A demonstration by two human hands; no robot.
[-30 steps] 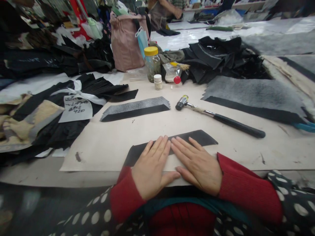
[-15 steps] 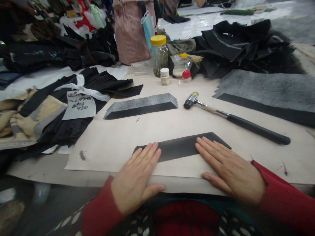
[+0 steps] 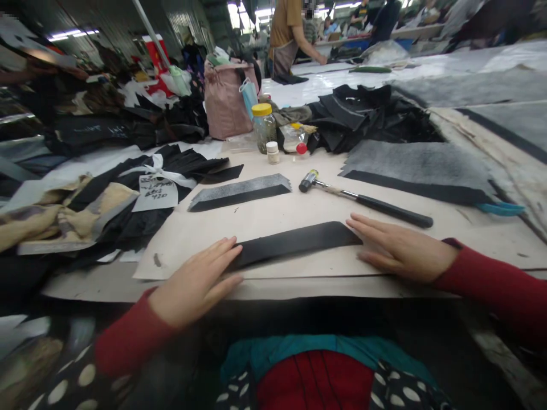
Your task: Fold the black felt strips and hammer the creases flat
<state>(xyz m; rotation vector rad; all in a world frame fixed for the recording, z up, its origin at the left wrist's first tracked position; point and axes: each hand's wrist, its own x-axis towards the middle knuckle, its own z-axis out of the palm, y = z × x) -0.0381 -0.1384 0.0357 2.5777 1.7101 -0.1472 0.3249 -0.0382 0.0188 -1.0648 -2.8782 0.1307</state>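
A long strip of black fabric [image 3: 294,244] lies flat on the pale sheet before me. At its left end is my left hand [image 3: 205,273], fingers stretched out, the tips touching or just above the strip's end. My right hand [image 3: 393,246] is at the opposite end, open, thumb apart from the fingers. Beyond the strip rests a hammer [image 3: 367,200] with a black handle and a short double-faced head. A small stack of grey-and-black strips [image 3: 241,192] sits farther back to the left. Neither hand grips anything.
Larger grey-and-black pieces [image 3: 419,168] lie at the right. Black pieces tied with white ribbon [image 3: 158,171] bear a handwritten tag at the left. Behind stand a yellow-lidded jar [image 3: 264,131], a small white bottle [image 3: 272,152] and a pink bag [image 3: 226,99]. A person [image 3: 287,40] stands farther off.
My hands have spread outward from on top of the black strip to its two ends. The camera view has tilted up, showing more of the room. The strip stays on the sheet.
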